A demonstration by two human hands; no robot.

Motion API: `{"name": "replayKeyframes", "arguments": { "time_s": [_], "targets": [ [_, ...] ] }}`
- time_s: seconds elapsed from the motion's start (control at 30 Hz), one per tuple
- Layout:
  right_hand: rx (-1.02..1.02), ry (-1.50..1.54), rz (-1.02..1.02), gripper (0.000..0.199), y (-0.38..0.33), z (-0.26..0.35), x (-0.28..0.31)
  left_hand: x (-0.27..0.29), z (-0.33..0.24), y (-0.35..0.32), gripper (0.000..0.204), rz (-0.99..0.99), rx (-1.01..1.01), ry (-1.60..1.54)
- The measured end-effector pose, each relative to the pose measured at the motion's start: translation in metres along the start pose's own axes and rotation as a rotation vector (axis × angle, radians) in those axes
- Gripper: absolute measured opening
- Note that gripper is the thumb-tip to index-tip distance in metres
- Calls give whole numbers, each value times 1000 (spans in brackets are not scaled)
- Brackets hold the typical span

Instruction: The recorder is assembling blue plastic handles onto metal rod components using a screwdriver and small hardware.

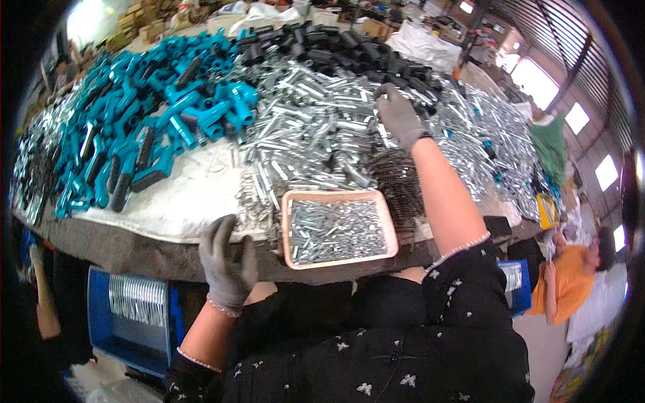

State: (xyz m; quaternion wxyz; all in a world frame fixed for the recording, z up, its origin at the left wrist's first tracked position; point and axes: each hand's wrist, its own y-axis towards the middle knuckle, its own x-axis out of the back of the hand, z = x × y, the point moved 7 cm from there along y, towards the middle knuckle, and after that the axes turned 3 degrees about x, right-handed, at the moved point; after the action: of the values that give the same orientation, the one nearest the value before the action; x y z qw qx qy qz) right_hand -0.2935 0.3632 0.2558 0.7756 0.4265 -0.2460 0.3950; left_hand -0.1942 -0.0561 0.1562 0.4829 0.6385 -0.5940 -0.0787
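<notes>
a gloved right hand (398, 115) is reaching far across the tabletop (195, 195) into a heap of silver metal tubes (316, 134), fingers curled down narrow on the pile; whether they are gripping a tube cannot be told. the left hand (227, 258), also gloved, is resting at the tabletop's near edge, fingers loosely bent and holding nothing. a pink tray (338, 228) of small silver parts is sitting between the arms, just beside a dark bundle of springs (396, 181). teal handles (154, 114) and black grips (349, 50) are lying well apart. picking cleanly here probably calls for pinching one tube end and lifting straight up, bracing with the left hand.
</notes>
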Motion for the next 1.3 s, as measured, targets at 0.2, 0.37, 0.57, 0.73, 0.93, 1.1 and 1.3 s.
{"name": "replayKeyframes", "arguments": {
  "time_s": [0.2, 0.37, 0.57, 0.73, 0.93, 1.1, 1.3],
  "targets": [
    [571, -430, 481, 28, -53, 125, -89, 0, 4, -1, 41, -23, -26, -15],
    [375, -469, 186, 25, -57, 120, -48, 7, -9, 3, 35, -161, -130, -55],
    [709, 206, -152, 19, -193, 187, 19, 10, -13, -42, 18, 172, 512, -894],
    [1124, 14, 261, 17, -361, 227, 1, -5, -96, -77, 27, 743, 1003, -1422],
    [356, -24, 494, 82, -349, 156, 12, 11, -68, -109, 29, 621, 356, -453],
    [576, -218, 897, 74, -391, 174, -33, -23, -86, -154, 23, 1036, -48, -31],
    [446, -197, 866, 47, -384, 161, -30, -20, -62, -160, 22, 998, 225, -227]
  ]
}}
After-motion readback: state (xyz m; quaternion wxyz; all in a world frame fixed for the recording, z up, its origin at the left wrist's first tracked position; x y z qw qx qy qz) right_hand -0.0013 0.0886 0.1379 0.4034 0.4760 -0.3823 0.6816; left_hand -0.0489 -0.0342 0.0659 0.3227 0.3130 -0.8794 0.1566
